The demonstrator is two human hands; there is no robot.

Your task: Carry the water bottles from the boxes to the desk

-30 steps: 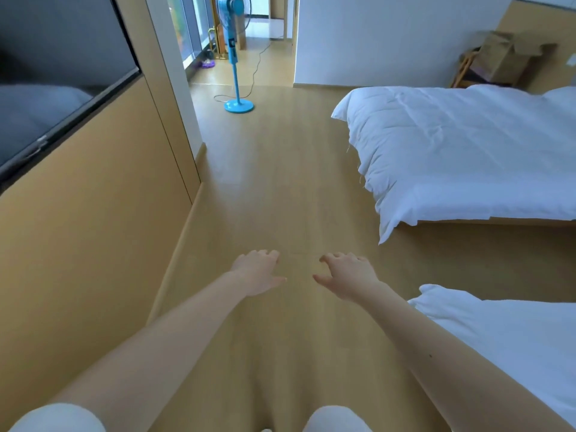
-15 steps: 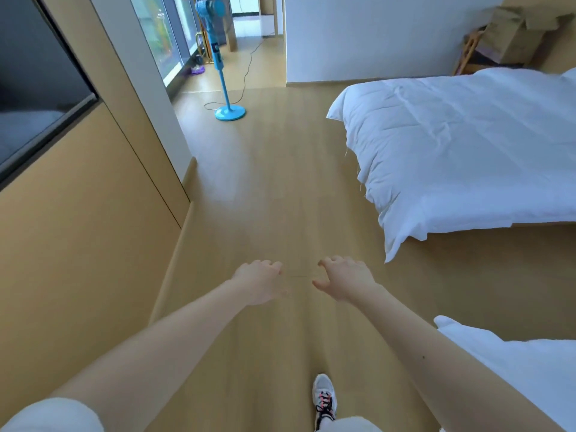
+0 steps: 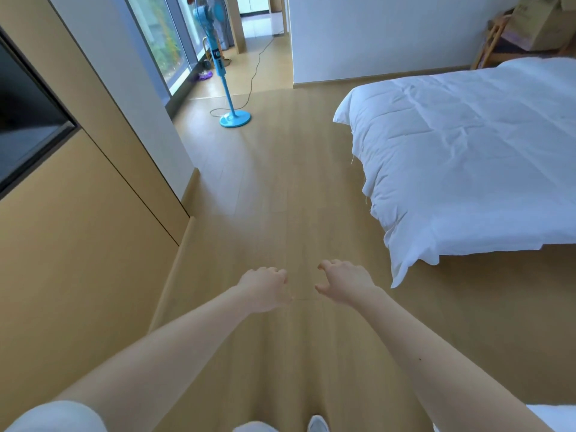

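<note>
— What had changed in that last second?

— I had walked on. At the bottom edge the toe of my shoe (image 3: 317, 424) showed. The bed (image 3: 467, 166) and the fan (image 3: 226, 85) had both come closer, the fan sliding down from the top edge toward upper centre. My hands hadn't changed. My left hand (image 3: 265, 289) hung out in front in a loose curl. My right hand (image 3: 344, 282) was beside it with fingers bent and thumb out. The two were near each other but apart, and neither held anything.

— What did that mean for the job?

— I judged I was on an empty-handed leg, going to fetch rather than deliver. With nothing carried, that trip's pickup was yet to come.

— Anything in your way?

— Bare floor (image 3: 280, 198) ran ahead through the centre, with the bed to the right. The fan stood by the window (image 3: 162, 42), and its cord (image 3: 258, 62) trailed back across the floor.

— And the bottles?

— None showed anywhere. The only likely source was a brown cardboard box (image 3: 542, 29) in the far upper right corner, beyond the bed and cut by the frame edge. I couldn't see into it. The desk wasn't in view either.
</note>
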